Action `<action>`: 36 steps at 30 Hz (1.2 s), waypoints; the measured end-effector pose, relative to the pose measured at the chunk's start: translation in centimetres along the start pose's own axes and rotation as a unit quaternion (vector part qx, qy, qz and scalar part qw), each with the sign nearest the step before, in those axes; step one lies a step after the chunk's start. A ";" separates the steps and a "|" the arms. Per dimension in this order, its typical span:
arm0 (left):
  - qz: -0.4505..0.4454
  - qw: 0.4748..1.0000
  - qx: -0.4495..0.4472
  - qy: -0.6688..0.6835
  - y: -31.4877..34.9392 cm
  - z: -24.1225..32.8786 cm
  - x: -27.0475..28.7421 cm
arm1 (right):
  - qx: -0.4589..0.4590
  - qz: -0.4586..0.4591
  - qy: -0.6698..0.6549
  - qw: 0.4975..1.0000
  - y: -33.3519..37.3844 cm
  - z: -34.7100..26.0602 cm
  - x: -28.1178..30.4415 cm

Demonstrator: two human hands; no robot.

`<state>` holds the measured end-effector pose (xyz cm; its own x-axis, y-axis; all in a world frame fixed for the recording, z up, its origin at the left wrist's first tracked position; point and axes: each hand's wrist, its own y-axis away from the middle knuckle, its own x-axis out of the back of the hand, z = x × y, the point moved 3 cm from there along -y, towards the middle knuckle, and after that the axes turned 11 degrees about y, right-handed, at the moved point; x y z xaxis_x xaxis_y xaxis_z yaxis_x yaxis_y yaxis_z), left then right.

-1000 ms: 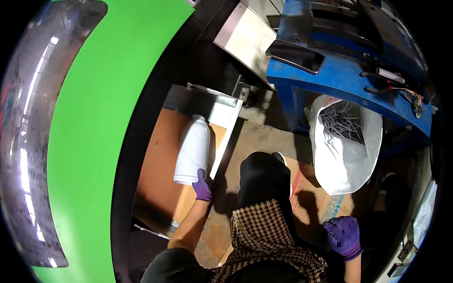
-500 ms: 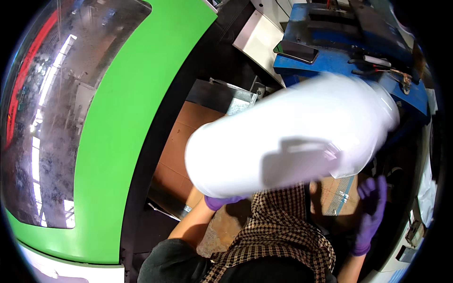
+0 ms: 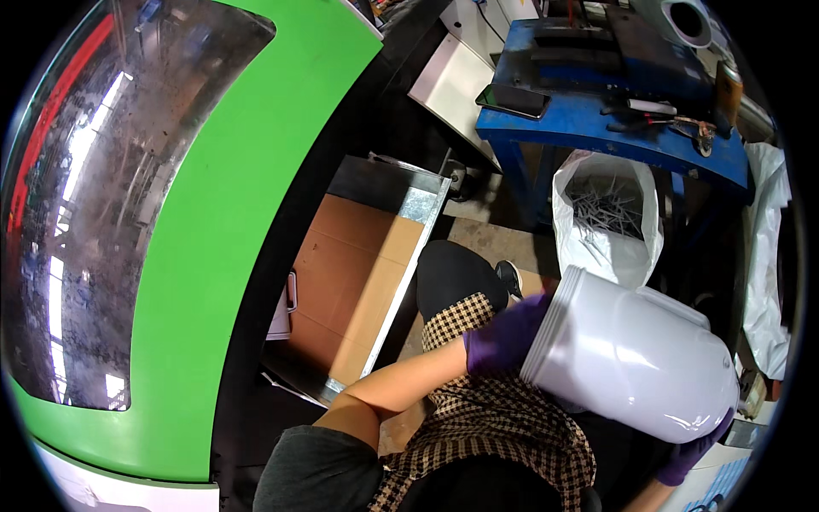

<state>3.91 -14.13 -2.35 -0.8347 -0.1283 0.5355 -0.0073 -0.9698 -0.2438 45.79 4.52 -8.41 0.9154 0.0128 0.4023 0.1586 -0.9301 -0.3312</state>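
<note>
A large, glossy white plastic jug (image 3: 636, 354) lies tilted across the lower right, in front of me. Its ridged, wide neck faces left, and a moulded handle runs along its far side. My left hand (image 3: 508, 335), in a purple glove, grips the neck end; some of its fingers are hidden behind the jug. At the rounded base, my right hand (image 3: 701, 454), gloved alike, holds the jug from below and the near right side. Most of the right fingers are out of sight under it.
A green machine door (image 3: 243, 213) with a window fills the left. Beside it, a cardboard-lined metal drawer (image 3: 409, 294) holds a small white handled piece (image 3: 281, 316). A white sack (image 3: 627, 260) of grey scraps stands under a blue bench (image 3: 546, 128) bearing a phone (image 3: 514, 100) and pliers (image 3: 653, 122).
The jug has swung down to the right and turned, uncovering the drawer and sack. My left hand has moved right to its neck; my right hand, earlier open and apart, now holds its base.
</note>
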 end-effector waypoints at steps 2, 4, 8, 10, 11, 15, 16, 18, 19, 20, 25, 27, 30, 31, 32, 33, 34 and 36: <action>0.062 0.987 -0.025 -0.144 -0.9 0.2 2.1 | -0.184 0.080 -0.293 0.935 0.1 -1.5 -1.1; 0.106 0.981 -0.003 -0.161 -0.9 1.2 3.8 | -0.162 0.052 -0.399 0.901 -0.7 -4.7 -1.9; 0.060 0.992 -0.044 -0.106 -1.5 5.8 1.9 | 0.072 0.026 0.083 0.994 -1.2 -11.1 -5.3; -0.044 0.992 -0.039 -0.108 -3.0 7.4 -1.7 | 0.135 -0.056 0.017 0.989 -0.1 -13.3 -8.0; -0.069 0.990 -0.058 -0.104 -3.7 7.9 -3.2 | 0.133 -0.116 0.007 0.984 0.4 -14.0 -9.1; -0.038 0.991 -0.080 0.103 -4.5 7.7 -6.2 | 0.278 -0.160 0.026 0.947 2.5 -16.0 -10.9; -0.029 0.996 -0.084 0.024 -4.2 7.4 -6.7 | 0.284 -0.175 0.014 0.943 2.7 -16.0 -11.0; 0.002 0.995 -0.095 -0.043 -3.2 7.2 -7.2 | 0.333 -0.207 0.025 0.919 3.0 -16.0 -10.8; 0.001 0.993 -0.103 -0.062 -2.7 7.2 -7.6 | 0.332 -0.217 0.032 0.917 3.1 -15.8 -10.7; 0.016 0.990 -0.118 -0.071 -2.3 7.4 -7.7 | 0.330 -0.225 0.039 0.916 3.1 -15.6 -10.4; 0.028 0.987 -0.131 -0.083 -2.8 8.0 -8.5 | 0.307 -0.273 0.114 0.905 3.0 -15.4 -8.0; 0.025 0.991 -0.119 -0.050 -3.3 7.4 -8.5 | 0.261 -0.332 0.054 0.905 2.7 -15.7 -6.6; 0.101 0.986 -0.130 -0.005 -3.3 5.2 -7.7 | 0.273 -0.326 0.065 0.903 2.2 -16.6 -4.8; 0.094 0.990 -0.103 0.012 -2.9 4.2 -7.6 | 0.302 -0.315 0.072 0.897 2.2 -16.8 -5.0; 0.042 0.994 -0.092 0.026 -3.0 3.3 -8.3 | 0.279 -0.352 0.119 0.885 3.0 -16.7 -5.5; -0.004 0.997 -0.064 0.041 -2.9 2.3 -8.8 | 0.294 -0.395 0.189 0.850 3.8 -16.5 -6.1; 0.060 0.987 -0.132 0.068 -2.4 2.8 -9.0 | 0.290 -0.365 0.168 0.869 4.6 -16.0 -7.3; 0.077 0.982 -0.114 0.130 -2.0 3.0 -10.4 | 0.193 -0.343 0.218 0.893 7.6 -13.7 -9.7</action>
<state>14.23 -11.45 -5.03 -0.9476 -0.1837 0.2613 0.0318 -0.8681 -0.4954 33.06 -7.67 -3.09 0.3365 0.3082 0.8898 0.8196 -0.5612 -0.1155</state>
